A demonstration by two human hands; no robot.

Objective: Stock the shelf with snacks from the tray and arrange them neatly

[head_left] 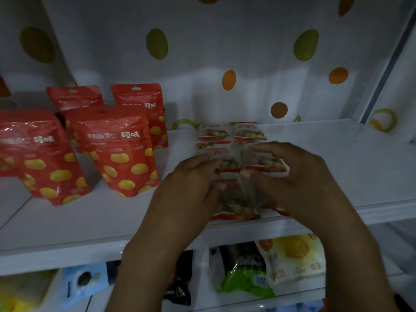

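I cannot read the blurred print on the small snack packets (222,153); my left hand (191,183) and right hand (299,176) cover several of them. The leftmost red pouch (27,149) is cut off by the frame edge. My forearms (148,255) hide part of the lower-shelf bags (295,260).

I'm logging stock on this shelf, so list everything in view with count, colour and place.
red pouches: four, red with yellow print, standing at the left of the upper shelf, two in front and two behind
small sachets: at least five, clear with red trim, lying in two columns at mid-shelf
upper shelf: one, white, across the middle of the view
backdrop: one, white with green and orange dots, behind the shelf
lower-shelf packets: several, in blue, black, green and pale yellow, below the upper shelf
left hand: one, resting on the sachets
right hand: one, pinching a sachet
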